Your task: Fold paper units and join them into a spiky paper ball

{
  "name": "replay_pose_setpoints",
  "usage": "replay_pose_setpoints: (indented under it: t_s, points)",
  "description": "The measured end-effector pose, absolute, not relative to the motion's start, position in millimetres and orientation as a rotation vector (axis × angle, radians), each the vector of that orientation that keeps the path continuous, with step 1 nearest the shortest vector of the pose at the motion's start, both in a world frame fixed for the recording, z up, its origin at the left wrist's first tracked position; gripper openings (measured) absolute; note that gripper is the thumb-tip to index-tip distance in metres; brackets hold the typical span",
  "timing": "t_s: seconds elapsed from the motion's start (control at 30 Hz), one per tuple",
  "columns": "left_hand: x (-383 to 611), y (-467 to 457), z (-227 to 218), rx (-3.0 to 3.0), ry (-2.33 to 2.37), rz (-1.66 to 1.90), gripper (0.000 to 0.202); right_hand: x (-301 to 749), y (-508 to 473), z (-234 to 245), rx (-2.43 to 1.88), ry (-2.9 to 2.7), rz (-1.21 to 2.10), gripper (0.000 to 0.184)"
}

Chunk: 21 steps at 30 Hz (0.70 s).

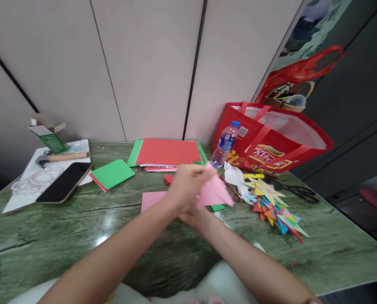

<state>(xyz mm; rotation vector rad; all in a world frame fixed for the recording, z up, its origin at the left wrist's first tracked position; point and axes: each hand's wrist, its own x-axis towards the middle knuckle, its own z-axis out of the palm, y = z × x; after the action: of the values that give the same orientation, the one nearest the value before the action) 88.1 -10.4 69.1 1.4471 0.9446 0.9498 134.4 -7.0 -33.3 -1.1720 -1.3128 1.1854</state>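
A folded piece of pink paper [215,191] is held up over the middle of the table, slightly blurred. My left hand [188,181] is closed on its upper left side, fingers bent at the top edge. Just below, my right hand [193,214] is closed by the paper's lower left edge, its fingers partly hidden behind the left hand and wrist. Flat on the table beneath the left forearm is a pink sheet [152,199], partly covered. Small red paper [168,179] and green paper [218,207] pieces show around the hands.
Behind lie stacked red and green sheets [167,152]. Smaller green sheets [112,174], a phone [64,183], a hammer [64,157] and an opened box [52,139] are left. Rightward are a water bottle [225,145], red bag [270,139], colourful folded papers [275,207] and scissors [297,191].
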Motion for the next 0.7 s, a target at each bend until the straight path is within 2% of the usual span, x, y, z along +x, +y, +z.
replay_pose_setpoints:
  t_s: [0.07, 0.13, 0.2, 0.3, 0.47, 0.7]
  points:
    - [54.1, -5.2, 62.3, 1.344, 1.049, 1.023, 0.027, 145.1, -1.1, -31.8, -1.16, -1.165, 1.261, 0.028]
    - [24.8, -4.4, 54.3, 1.297, 1.126, 1.087, 0.03, 152.5, 1.7, -27.9, -1.093, -0.753, 1.446, 0.013]
    - [3.9, -5.3, 44.1, 1.255, 1.182, 1.114, 0.032, 156.2, -0.7, -22.3, -1.03, -0.543, 1.46, 0.016]
    - [-9.3, -5.3, 26.7, 1.202, 1.191, 1.113, 0.034, 155.9, -12.9, -13.1, -0.966, -0.825, 1.306, 0.023]
    - [-4.0, -2.6, 4.6, 1.152, 1.18, 1.043, 0.037, 154.9, -34.6, -9.9, -0.991, -1.503, 0.923, 0.014]
    - [-0.1, -6.1, -4.1, 1.147, 1.106, 0.873, 0.037, 156.0, -34.8, -22.3, -1.058, -1.659, 0.785, 0.017]
